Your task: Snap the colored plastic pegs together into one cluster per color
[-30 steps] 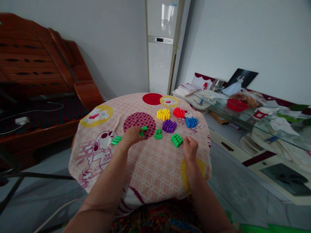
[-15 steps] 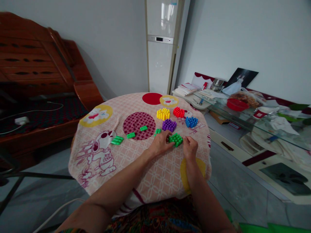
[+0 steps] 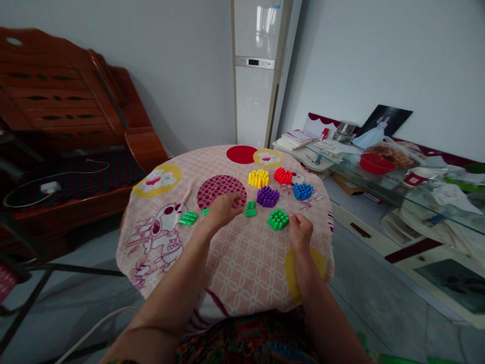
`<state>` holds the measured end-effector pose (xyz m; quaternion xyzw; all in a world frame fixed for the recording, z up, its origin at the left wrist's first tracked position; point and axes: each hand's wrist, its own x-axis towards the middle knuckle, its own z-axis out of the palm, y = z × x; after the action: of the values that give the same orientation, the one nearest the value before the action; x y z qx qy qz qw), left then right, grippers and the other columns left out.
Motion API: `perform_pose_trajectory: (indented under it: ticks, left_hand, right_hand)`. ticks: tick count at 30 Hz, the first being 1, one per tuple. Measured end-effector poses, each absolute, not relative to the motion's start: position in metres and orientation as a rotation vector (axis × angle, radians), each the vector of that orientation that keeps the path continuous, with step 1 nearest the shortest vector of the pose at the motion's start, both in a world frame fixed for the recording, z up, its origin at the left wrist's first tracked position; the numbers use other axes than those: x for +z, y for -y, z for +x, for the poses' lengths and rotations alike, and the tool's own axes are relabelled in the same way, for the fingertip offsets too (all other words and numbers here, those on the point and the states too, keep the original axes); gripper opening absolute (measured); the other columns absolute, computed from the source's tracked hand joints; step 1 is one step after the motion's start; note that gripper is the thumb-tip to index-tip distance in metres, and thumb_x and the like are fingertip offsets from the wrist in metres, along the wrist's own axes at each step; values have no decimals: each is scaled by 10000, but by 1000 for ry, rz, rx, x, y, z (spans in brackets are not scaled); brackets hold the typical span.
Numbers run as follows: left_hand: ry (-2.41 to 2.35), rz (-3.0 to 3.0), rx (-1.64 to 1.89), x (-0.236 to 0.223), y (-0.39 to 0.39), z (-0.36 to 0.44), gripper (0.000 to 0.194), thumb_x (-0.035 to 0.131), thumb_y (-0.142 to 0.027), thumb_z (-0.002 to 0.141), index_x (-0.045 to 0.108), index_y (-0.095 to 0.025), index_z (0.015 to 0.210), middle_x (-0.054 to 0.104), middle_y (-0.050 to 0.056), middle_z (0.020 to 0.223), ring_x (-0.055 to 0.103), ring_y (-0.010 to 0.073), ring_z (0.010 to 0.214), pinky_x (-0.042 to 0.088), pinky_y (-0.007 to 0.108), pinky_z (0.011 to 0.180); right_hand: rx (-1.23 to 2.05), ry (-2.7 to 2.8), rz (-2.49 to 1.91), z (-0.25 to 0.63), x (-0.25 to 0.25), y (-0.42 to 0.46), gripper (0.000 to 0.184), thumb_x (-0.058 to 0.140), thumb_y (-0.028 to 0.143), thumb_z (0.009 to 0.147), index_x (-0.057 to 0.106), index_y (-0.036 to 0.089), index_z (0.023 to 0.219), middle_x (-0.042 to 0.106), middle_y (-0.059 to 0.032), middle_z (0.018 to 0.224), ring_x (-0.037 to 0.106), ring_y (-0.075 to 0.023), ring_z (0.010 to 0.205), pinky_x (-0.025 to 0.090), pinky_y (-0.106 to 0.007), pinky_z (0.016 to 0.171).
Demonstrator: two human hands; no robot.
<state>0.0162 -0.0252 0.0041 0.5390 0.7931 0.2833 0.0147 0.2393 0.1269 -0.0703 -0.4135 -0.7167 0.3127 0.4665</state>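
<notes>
My left hand [image 3: 226,208] is over the dark red checked circle on the cloth, fingers curled downward; whatever lies under or between them is hidden. Right of it lie a few loose green pegs [image 3: 250,209], and at its left one green peg [image 3: 205,211] is partly covered. Farther left is a row of green pegs [image 3: 188,218]. My right hand [image 3: 301,230] is closed in a pinch beside an upright cluster of green pegs [image 3: 278,219]; its fingertips are too small to show any contents. Behind that cluster stand purple pegs [image 3: 268,196].
Yellow pegs [image 3: 258,178], red pegs [image 3: 283,176] and blue pegs [image 3: 303,190] stand in clusters toward the back right of the round table's patterned cloth [image 3: 242,268]. A cluttered glass-topped cabinet [image 3: 356,167] borders the right side, a wooden bench [image 3: 140,146] the left.
My left hand has left the green cluster and moved left over the checked circle, covering a green peg group there. My right hand stays beside the cluster. The view has shifted slightly.
</notes>
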Motion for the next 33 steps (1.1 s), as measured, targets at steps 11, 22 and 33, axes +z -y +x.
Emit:
perform_pose_trajectory:
  ticks: [11,22,33]
  left_hand:
    - [-2716,1391,479,-34,132,-81,424,699,-62,544,699,-242,927,701,80,991,671,313,949,514,459,881]
    - [-2548,1545,787,16,76,-20,285,698,-341,741,676,-200,988,726,45,915,656,193,789,489,297,741]
    - [-2216,1710,956,-6,-5,91,270,735,-324,716,595,-177,895,658,17,790,614,170,720,439,272,643]
  right_hand:
    - [784,1754,-1018,240,-71,-128,324,494,451,798,552,199,602,452,28,527,410,-143,554,306,-279,560]
    - [754,1773,-985,239,-68,-127,341,487,452,800,531,199,577,449,26,527,400,-140,549,306,-274,556]
    - [778,1763,-1005,240,-67,-125,350,479,443,811,590,174,618,511,14,543,447,-140,564,325,-267,570]
